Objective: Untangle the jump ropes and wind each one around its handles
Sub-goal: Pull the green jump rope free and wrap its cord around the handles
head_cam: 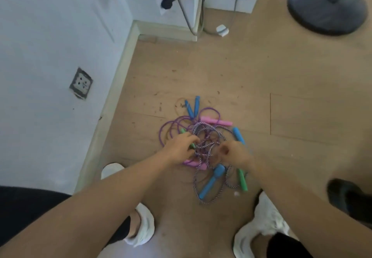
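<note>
White shoes, soft and knit-looking, stand on the matte wood-grain floor; our forearms cut them off in part. Just beyond them the jump ropes lie in one tangle on the floor: smooth purple cord and twisted purple-and-white braid. The near blue handle, a rounded plastic club, has its long axis running from near-left to far-right.

The left hand curls round a green handle and hides most of it. The right hand is clenched over the braid; we cannot tell whether it holds a strand.

Farther off, a pink handle lies crosswise and two far blue handles point away from us. Beyond are a blurred wall socket and a dark round base.
</note>
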